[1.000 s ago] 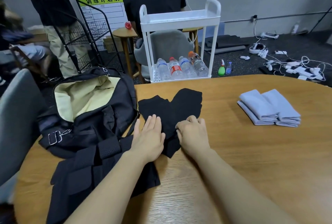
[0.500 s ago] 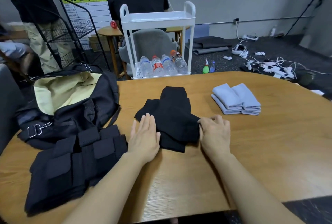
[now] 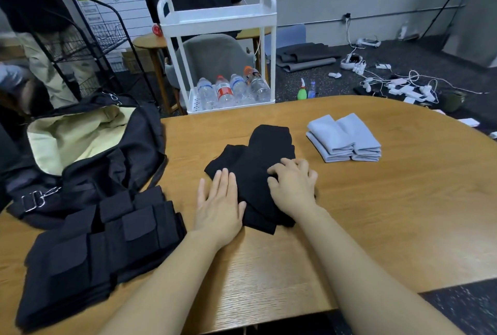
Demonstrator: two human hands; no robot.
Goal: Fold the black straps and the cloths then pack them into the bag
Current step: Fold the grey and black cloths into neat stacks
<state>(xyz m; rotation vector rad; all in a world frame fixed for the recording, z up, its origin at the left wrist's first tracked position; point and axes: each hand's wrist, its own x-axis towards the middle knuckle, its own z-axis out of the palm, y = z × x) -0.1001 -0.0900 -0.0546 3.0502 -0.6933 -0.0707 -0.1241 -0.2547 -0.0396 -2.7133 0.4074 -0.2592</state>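
At the far left of the wooden table (image 3: 376, 227) sits the black bag (image 3: 88, 170), wide open, with its pale yellow inside showing. Just in front of it, nearer the person, lies the folded black straps bundle (image 3: 94, 248), touching the bag's near edge. To the right of that is the left hand (image 3: 217, 205). It lies flat, palm down, with its fingers straight and close together. It rests partly on the table and partly on the left edge of the black cloth (image 3: 255, 170). The black cloth sits in the middle of the table, a bit bunched and folded over itself, and it stretches away from both hands toward the far side. The right hand (image 3: 291, 187) is on top of the cloth's right part. Its fingers are bent and spread a little, and they seem to be pinching or gathering up the black cloth. Further right and a bit farther away lie the grey cloths (image 3: 344, 138), folded in a neat pile, apart from both hands. Behind the table stands a white cart (image 3: 217, 17) with water bottles (image 3: 231, 88) on its bottom shelf.
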